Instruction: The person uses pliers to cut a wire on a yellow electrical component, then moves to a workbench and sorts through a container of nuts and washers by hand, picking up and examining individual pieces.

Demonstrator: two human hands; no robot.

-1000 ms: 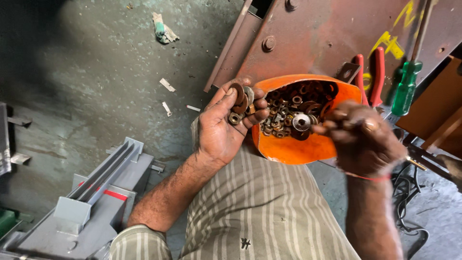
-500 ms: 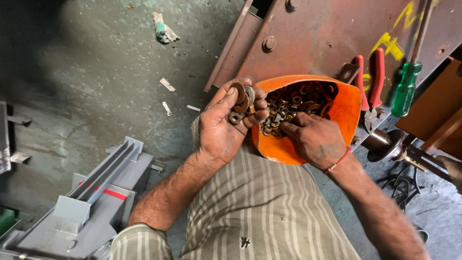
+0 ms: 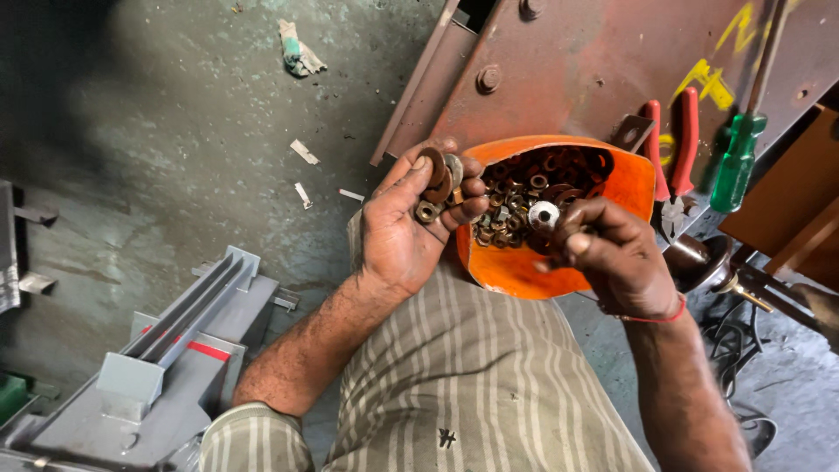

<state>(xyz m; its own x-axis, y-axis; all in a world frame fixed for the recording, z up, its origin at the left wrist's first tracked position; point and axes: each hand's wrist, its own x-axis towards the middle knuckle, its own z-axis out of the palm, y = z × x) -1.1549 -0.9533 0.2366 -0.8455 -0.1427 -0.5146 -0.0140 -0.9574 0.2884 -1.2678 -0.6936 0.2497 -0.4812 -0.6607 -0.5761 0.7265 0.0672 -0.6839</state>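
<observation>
**One bright washer lifted out of the orange bowl**

Half a second ago the right hand (image 3: 616,262) was down inside the orange bowl (image 3: 524,267), with its fingers among the pieces. Now it has come up over the front rim, and its fingertips are pinched together on a shiny silver washer (image 3: 543,214). So one more piece seems to be chosen from the heap, and the hand is raised with it.

The left hand (image 3: 411,227) has not moved in this time. It is half closed like a cup and holds a small collection (image 3: 437,179) of rusty washers and a nut between thumb and fingers, just beside the left edge of the bowl.

The bowl looks like smooth plastic and rests against the person's body. It is filled with small rings and nuts (image 3: 524,188), mostly brown with rust and rough looking, so the clean washer stands out clearly.

Behind the bowl there is a rusty steel plate (image 3: 594,61) with bolt heads. Red-handled pliers (image 3: 673,140) and a green-handled screwdriver (image 3: 738,157) lie beside it. The concrete floor (image 3: 175,131) is grey and stained, and a grey metal rail part (image 3: 175,350) lies on the left.
</observation>
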